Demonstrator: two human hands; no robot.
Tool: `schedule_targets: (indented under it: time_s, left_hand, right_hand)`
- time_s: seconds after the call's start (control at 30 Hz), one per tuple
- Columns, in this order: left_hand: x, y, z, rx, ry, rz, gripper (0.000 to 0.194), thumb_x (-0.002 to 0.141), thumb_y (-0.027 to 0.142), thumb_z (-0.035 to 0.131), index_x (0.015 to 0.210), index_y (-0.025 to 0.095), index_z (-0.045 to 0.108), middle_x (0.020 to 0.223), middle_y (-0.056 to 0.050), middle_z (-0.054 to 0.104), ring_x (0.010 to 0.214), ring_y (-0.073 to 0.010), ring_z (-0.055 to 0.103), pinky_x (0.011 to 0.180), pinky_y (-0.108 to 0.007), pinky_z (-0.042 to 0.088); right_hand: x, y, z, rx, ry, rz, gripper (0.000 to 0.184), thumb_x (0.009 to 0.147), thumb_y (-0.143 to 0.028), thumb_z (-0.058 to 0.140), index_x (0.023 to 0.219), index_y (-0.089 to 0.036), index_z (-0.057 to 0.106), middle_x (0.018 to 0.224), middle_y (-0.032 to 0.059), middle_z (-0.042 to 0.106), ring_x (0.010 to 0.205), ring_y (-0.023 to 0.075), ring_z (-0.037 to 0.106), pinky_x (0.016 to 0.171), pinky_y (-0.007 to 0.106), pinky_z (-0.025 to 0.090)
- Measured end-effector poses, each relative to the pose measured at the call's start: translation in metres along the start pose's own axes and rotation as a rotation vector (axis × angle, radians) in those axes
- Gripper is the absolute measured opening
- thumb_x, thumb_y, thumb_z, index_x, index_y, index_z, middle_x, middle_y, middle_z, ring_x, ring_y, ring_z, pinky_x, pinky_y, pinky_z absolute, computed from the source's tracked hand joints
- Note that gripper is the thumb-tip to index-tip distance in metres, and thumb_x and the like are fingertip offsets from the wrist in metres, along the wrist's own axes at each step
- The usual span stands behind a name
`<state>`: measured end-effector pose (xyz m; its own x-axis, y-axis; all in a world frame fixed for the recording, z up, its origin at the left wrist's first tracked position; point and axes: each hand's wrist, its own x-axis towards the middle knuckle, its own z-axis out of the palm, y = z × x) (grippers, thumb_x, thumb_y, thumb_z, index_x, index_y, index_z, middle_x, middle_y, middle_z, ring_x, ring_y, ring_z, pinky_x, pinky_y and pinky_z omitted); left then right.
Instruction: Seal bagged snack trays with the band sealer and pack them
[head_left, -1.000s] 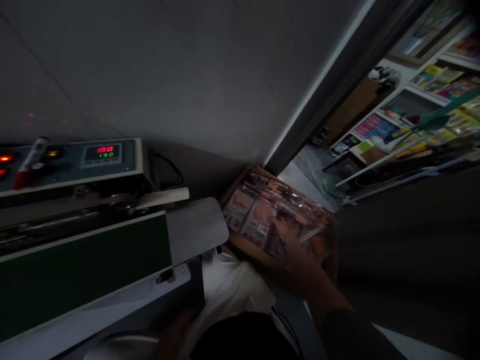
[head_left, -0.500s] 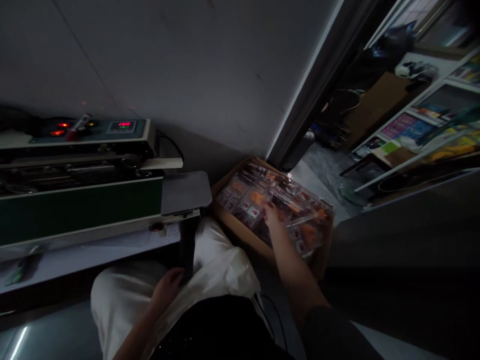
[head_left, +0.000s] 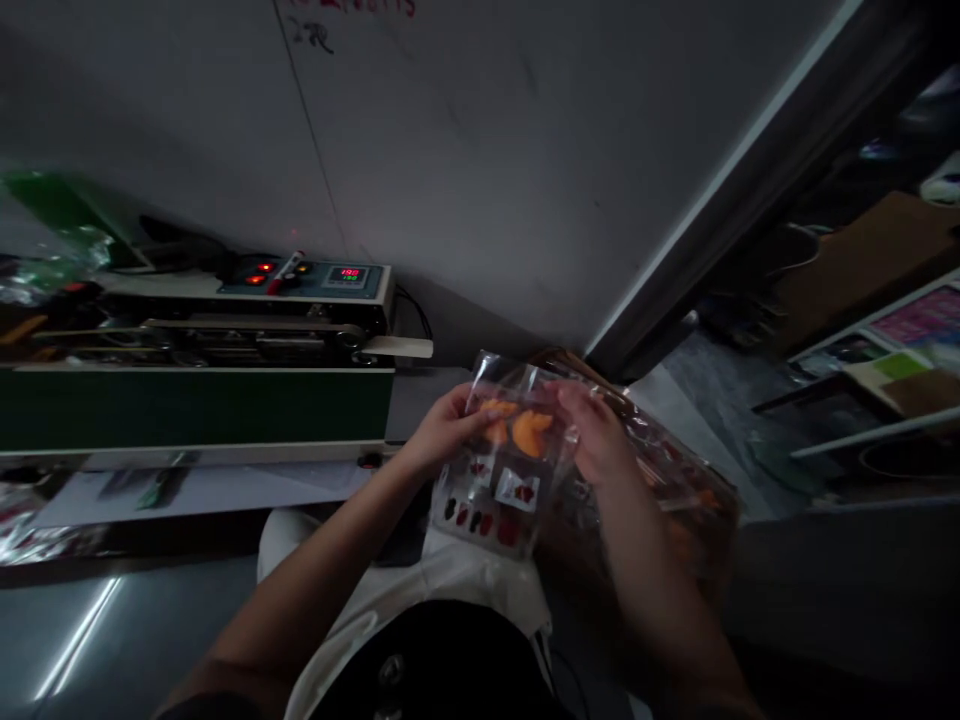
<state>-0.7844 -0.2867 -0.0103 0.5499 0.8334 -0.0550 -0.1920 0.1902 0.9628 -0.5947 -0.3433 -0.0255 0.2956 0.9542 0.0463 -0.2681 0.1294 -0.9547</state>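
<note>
Moved since the earlier frame: your clear packet (head_left: 517,480) of orange and red pieces, now lifted above the cardboard box (head_left: 562,358). Left hand (head_left: 442,430) and right hand (head_left: 596,435) – fingers half-closed, both pinching its upper edge. Risk – a slack pinch could drop it.

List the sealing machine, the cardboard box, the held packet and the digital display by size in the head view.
Largest first: sealing machine, cardboard box, clear packet, digital display. The box is partly hidden and nearer the camera, so its rank against the machine is unsure.
</note>
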Motion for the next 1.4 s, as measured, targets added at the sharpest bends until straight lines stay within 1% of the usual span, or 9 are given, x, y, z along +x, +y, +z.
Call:
schedule_targets:
  time_s: [0.1,0.23,0.4,0.5,0.57,0.7,0.83,1.13,1.4]
  left_hand:
    - [-0.018,0.000,-0.028,-0.084,0.132,-0.056,0.053,0.068,0.048,0.088,0.106,0.017,0.068,0.099,-0.006,0.073,0.083,-0.0175,0.068,0.075,-0.026,0.054]
    - [-0.031,-0.001,-0.059,-0.110,0.403,0.002,0.053,0.065,0.058,0.085,0.096,0.018,0.066,0.085,0.001,0.067,0.071,-0.0130,0.062,0.061,-0.021,0.049]
    - [-0.032,0.000,-0.085,-0.162,0.662,-0.037,0.047,0.067,0.054,0.084,0.093,0.019,0.064,0.071,0.005,0.058,0.055,-0.0075,0.052,0.047,-0.017,0.038]
    - [-0.032,0.006,-0.100,-0.187,0.656,-0.084,0.046,0.068,0.050,0.083,0.098,0.021,0.063,0.071,0.005,0.059,0.053,-0.0088,0.054,0.046,-0.018,0.039]
    - [-0.031,0.011,-0.111,-0.198,0.632,-0.070,0.049,0.068,0.050,0.083,0.103,0.022,0.062,0.077,0.004,0.063,0.058,-0.0111,0.059,0.050,-0.020,0.044]
    - [-0.029,0.019,-0.138,-0.171,0.653,-0.076,0.054,0.059,0.054,0.086,0.095,0.020,0.063,0.083,0.000,0.068,0.066,-0.0134,0.065,0.056,-0.021,0.049]
    - [-0.017,0.021,-0.160,-0.038,0.733,-0.086,0.048,0.053,0.049,0.086,0.080,0.016,0.064,0.074,-0.001,0.066,0.065,-0.0124,0.063,0.061,-0.022,0.050]
    - [0.018,0.005,-0.181,0.327,0.858,-0.080,0.026,0.070,0.043,0.071,0.068,0.017,0.069,0.052,0.003,0.051,0.048,-0.0115,0.042,0.049,-0.025,0.028]
    - [0.034,0.001,-0.192,0.462,0.887,-0.117,0.024,0.075,0.036,0.063,0.059,0.018,0.065,0.050,0.002,0.050,0.048,-0.0132,0.041,0.049,-0.027,0.026]
  right_hand:
    - [0.031,0.010,0.032,-0.063,0.009,0.004,0.047,0.066,-0.063,0.083,0.080,-0.021,0.067,0.078,0.0043,0.076,0.073,0.0234,0.073,0.065,0.036,0.062]
    - [0.059,0.027,0.064,-0.100,-0.040,-0.009,0.050,0.075,-0.069,0.072,0.086,-0.020,0.068,0.073,0.0051,0.075,0.065,0.0225,0.072,0.059,0.034,0.060]
    - [0.061,0.052,0.085,-0.005,0.043,-0.012,0.057,0.087,-0.068,0.056,0.123,-0.023,0.058,0.104,0.0083,0.077,0.099,0.0238,0.074,0.079,0.037,0.062]
    - [0.044,0.080,0.102,-0.094,-0.182,-0.067,0.083,0.083,-0.054,0.071,0.152,-0.025,0.035,0.127,0.0115,0.070,0.116,0.0273,0.068,0.090,0.042,0.061]
    - [0.036,0.098,0.114,-0.133,-0.215,-0.179,0.087,0.085,-0.047,0.070,0.158,-0.025,0.028,0.139,0.0135,0.063,0.124,0.0284,0.064,0.098,0.046,0.058]
    - [0.042,0.117,0.126,-0.298,-0.190,-0.361,0.053,0.094,-0.044,0.061,0.144,-0.027,0.054,0.147,0.0103,0.056,0.136,0.0276,0.054,0.112,0.050,0.048]
    - [0.058,0.122,0.126,-0.426,-0.233,-0.457,0.047,0.098,-0.044,0.057,0.141,-0.028,0.058,0.146,0.0095,0.057,0.136,0.0263,0.053,0.112,0.048,0.048]
    - [0.071,0.153,0.133,-0.589,0.098,-0.534,0.042,0.099,-0.042,0.049,0.132,-0.022,0.065,0.122,0.0140,0.068,0.116,0.0264,0.063,0.101,0.048,0.052]
    - [0.080,0.162,0.140,-0.610,0.221,-0.487,0.042,0.095,-0.044,0.052,0.120,-0.016,0.070,0.112,0.0167,0.067,0.106,0.0293,0.063,0.096,0.049,0.052]
